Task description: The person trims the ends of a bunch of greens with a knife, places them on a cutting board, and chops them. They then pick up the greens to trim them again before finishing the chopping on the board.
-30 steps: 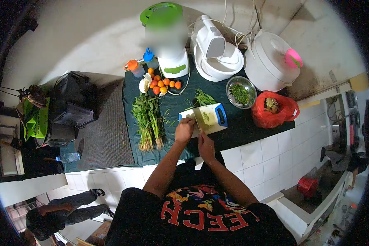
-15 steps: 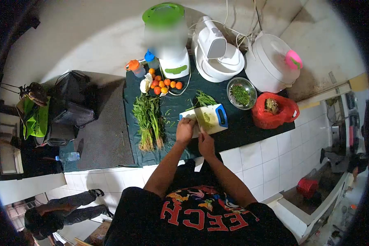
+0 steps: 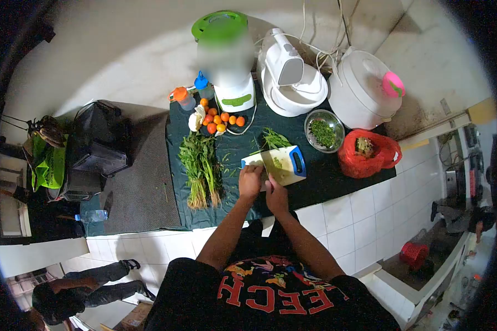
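Note:
A white cutting board with blue ends (image 3: pixel 290 172) lies at the front of the dark green tabletop. My right hand (image 3: pixel 276 197) is closed around a knife (image 3: pixel 267 163), whose blade points away from me across the board. Just left of the blade, my left hand (image 3: pixel 250 181) rests with bent fingers at the board's left side; what they hold is hidden. Small pale green cut pieces (image 3: pixel 278 164) lie right of the blade. Behind the board is a pile of cut green leaves (image 3: pixel 274 138). Bunches of leafy greens with roots (image 3: pixel 203 171) lie to the left.
Tomatoes (image 3: pixel 225 116) lie in front of a green-lidded appliance (image 3: pixel 235 88). A white stand mixer (image 3: pixel 292 77), a bowl of chopped greens (image 3: pixel 322 131), a big white lidded container (image 3: pixel 361 88) and a red plastic bag (image 3: pixel 361 163) line the back and right. Another person (image 3: pixel 83 292) is at lower left.
The view has tilted slightly, so the table things appear a little lower. My right hand and the knife have shifted slightly towards my left hand, which stays at the board's left side.

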The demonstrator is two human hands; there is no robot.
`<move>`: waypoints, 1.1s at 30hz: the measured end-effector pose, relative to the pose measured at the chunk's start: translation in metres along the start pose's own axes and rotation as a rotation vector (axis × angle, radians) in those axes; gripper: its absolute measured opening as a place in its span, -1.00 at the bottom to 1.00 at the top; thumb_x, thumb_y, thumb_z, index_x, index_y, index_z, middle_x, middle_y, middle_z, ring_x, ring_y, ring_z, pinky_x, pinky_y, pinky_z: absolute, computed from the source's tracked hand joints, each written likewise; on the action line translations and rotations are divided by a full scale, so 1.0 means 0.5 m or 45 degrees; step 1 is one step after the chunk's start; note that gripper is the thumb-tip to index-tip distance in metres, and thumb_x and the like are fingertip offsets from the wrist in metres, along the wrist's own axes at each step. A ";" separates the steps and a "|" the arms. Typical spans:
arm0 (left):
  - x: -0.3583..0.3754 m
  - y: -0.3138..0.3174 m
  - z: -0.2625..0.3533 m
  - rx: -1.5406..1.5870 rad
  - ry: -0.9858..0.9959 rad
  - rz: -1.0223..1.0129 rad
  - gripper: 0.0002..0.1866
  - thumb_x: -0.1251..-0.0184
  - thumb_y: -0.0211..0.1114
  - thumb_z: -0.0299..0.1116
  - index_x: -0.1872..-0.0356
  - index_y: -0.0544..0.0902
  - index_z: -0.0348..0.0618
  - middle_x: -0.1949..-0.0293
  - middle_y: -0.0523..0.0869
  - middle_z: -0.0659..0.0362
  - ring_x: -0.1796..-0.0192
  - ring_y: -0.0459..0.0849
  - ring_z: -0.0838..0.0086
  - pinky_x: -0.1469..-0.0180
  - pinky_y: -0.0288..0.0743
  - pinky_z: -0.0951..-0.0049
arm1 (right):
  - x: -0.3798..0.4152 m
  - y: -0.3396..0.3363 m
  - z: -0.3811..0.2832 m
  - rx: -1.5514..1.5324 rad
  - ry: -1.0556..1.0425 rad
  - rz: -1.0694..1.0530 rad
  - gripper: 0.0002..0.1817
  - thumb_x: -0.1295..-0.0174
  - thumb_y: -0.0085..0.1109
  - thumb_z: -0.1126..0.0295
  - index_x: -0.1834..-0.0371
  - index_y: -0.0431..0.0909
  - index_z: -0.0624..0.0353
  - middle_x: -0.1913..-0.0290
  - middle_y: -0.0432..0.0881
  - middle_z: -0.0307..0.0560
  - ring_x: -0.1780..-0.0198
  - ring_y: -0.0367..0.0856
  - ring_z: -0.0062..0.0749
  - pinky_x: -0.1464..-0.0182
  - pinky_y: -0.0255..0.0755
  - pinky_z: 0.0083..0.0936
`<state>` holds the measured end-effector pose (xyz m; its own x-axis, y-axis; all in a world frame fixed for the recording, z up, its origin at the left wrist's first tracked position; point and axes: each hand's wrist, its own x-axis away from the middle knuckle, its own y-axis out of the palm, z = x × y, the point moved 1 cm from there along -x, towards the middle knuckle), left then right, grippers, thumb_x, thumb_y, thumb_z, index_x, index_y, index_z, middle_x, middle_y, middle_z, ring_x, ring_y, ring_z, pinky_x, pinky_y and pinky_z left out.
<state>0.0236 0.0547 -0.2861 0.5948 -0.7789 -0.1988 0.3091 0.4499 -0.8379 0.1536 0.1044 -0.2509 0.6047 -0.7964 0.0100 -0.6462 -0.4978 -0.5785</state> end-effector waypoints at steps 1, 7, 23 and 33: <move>0.000 0.000 -0.003 -0.001 0.003 0.002 -0.76 -0.29 0.24 -0.37 0.08 0.77 -0.06 0.08 0.77 0.06 -0.04 0.68 0.09 -0.12 0.54 0.15 | -0.008 -0.002 -0.003 0.012 -0.008 -0.010 -0.55 -0.55 0.05 0.21 -0.33 0.56 0.27 0.03 0.71 0.40 -0.03 0.71 0.27 -0.06 0.59 -0.06; 0.002 -0.004 -0.002 0.093 0.049 0.007 -0.78 -0.30 0.25 -0.38 0.09 0.76 -0.06 0.09 0.76 0.03 0.01 0.69 0.05 -0.07 0.59 0.13 | 0.026 -0.033 -0.036 -0.027 0.158 -0.109 -0.55 -0.55 0.05 0.18 -0.34 0.56 0.23 0.07 0.71 0.40 0.04 0.72 0.29 0.00 0.58 -0.01; -0.001 -0.023 0.016 0.166 -0.055 -0.004 -0.81 -0.26 0.27 -0.41 0.17 0.77 -0.13 0.11 0.72 0.04 0.00 0.66 0.04 -0.11 0.58 0.12 | 0.032 0.013 0.011 -0.009 0.077 0.020 -0.56 -0.52 0.10 0.24 -0.32 0.55 0.28 0.08 0.72 0.40 0.01 0.74 0.24 0.00 0.60 -0.08; -0.005 -0.028 0.013 0.077 -0.039 -0.103 -0.72 -0.23 0.27 -0.38 0.04 0.76 -0.07 0.04 0.68 0.07 -0.07 0.64 0.08 -0.14 0.59 0.16 | 0.015 0.011 -0.022 -0.020 0.193 0.010 -0.56 -0.50 0.11 0.24 -0.30 0.57 0.30 0.08 0.71 0.41 0.00 0.74 0.21 0.00 0.59 -0.12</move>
<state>0.0229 0.0531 -0.2706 0.5881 -0.8005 -0.1155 0.4007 0.4124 -0.8182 0.1493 0.0920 -0.2448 0.5228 -0.8426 0.1294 -0.6587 -0.4956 -0.5662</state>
